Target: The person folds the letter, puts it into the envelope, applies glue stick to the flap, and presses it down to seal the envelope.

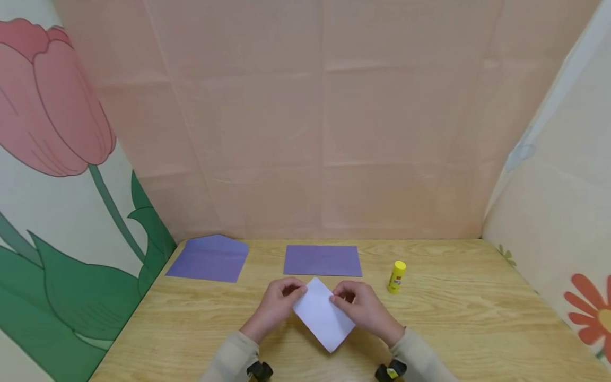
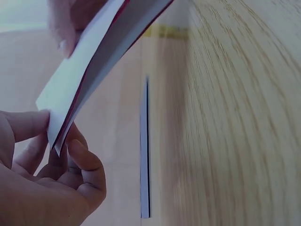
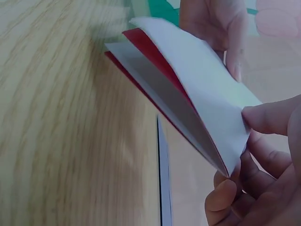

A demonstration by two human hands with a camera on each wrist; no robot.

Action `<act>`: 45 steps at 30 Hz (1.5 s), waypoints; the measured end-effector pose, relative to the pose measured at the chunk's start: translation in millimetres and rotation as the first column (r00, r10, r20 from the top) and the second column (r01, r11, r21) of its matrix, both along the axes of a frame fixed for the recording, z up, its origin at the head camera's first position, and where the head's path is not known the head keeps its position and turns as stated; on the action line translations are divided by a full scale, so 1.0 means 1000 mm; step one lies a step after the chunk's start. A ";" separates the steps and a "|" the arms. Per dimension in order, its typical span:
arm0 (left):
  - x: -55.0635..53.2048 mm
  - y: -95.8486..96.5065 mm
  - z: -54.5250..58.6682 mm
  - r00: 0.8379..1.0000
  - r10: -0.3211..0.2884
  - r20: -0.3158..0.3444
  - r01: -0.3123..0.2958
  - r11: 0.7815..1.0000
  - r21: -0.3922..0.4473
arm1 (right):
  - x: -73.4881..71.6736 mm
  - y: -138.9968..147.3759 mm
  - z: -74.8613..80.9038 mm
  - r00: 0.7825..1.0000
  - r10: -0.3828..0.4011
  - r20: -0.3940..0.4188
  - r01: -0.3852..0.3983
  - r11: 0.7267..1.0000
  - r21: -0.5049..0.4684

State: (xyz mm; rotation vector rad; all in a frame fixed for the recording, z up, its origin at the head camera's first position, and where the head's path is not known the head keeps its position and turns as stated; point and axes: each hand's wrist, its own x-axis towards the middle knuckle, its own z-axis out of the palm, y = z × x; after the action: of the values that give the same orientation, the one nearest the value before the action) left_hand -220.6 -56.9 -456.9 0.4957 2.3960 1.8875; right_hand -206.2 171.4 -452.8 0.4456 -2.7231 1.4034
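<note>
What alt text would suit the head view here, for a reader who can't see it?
A person's left hand and right hand hold a white diamond-shaped paper between them, above a wooden table. Farther back, from left to right, are a purple sheet with a peaked top, a purple rectangle and a yellow glue stick.

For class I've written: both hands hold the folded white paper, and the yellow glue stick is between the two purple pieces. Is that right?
Not quite: the head view shows the yellow glue stick to the right of both purple pieces, not between them. The left hand and right hand do hold the folded white paper.
</note>
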 end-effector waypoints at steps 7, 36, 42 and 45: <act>0.001 -0.001 -0.002 0.999 -0.011 0.045 0.012 1.000 -0.017 | 0.002 0.006 0.001 0.997 0.072 -0.019 -0.071 0.997 0.023; -0.004 -0.002 -0.003 0.998 0.048 0.049 -0.050 0.997 0.052 | 0.000 0.014 -0.001 0.990 0.132 -0.039 -0.131 0.990 0.045; -0.004 0.000 -0.005 0.999 -0.031 0.033 0.031 0.999 0.009 | 0.000 0.011 0.004 0.996 0.084 -0.010 -0.083 0.995 0.048; -0.003 0.001 -0.007 0.998 -0.042 0.043 0.041 0.999 0.028 | 0.000 0.010 0.004 0.999 0.043 0.003 -0.043 0.999 0.033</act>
State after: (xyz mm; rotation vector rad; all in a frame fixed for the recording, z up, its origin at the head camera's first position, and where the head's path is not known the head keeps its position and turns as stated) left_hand -223.8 -55.7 -463.6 0.4962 2.3178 1.8957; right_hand -206.2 181.0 -448.4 0.5078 -2.7587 1.3713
